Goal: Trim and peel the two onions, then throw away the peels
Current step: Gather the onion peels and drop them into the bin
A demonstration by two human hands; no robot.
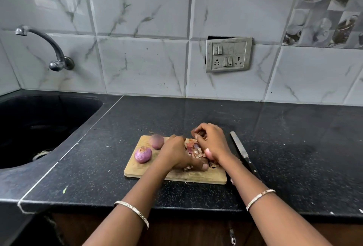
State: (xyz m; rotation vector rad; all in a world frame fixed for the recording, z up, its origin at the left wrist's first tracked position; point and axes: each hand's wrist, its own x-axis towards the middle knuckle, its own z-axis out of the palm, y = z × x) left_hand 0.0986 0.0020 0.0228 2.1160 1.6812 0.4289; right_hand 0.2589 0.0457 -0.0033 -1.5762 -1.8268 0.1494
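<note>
Two peeled purple onions lie on the left part of a wooden cutting board (137, 167): one onion (143, 154) nearer me, the other onion (156, 141) behind it. A heap of reddish-brown onion peels (193, 149) sits on the board's right half. My left hand (179, 155) lies on the board with its fingers curled round the near side of the heap. My right hand (212, 141) closes over the far side and pinches peels between its fingers. Much of the heap is hidden under both hands.
A knife (242, 152) with a dark handle lies on the black counter just right of the board. A dark sink (39, 126) with a wall tap (53, 53) is at the left. The counter's front edge runs close below the board. A switch panel (228, 54) is on the tiled wall.
</note>
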